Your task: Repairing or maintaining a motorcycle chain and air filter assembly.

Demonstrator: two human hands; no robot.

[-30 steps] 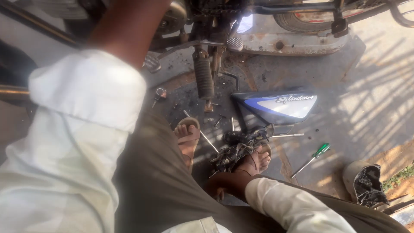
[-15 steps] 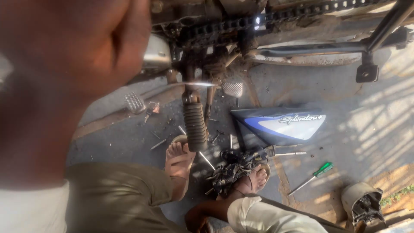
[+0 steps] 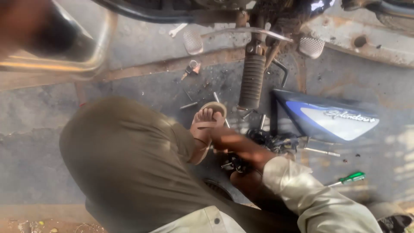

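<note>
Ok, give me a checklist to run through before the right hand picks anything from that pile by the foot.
1. Right hand over the dark pile of parts: ok.
2. What it grips: cannot tell, blurred.
3. Left hand free: cannot tell, blurred at the frame's edge.
4. Sandalled foot apart from the pile: not ok, right beside it.
5. Green-handled screwdriver within sight: ok, on the ground.
6. Blue side panel out of the way: ok.

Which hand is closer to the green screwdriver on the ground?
The right hand. It reaches down among the dark parts by the sandalled foot, left of the green screwdriver. The left hand is a blur far up at the top-left corner.
</note>
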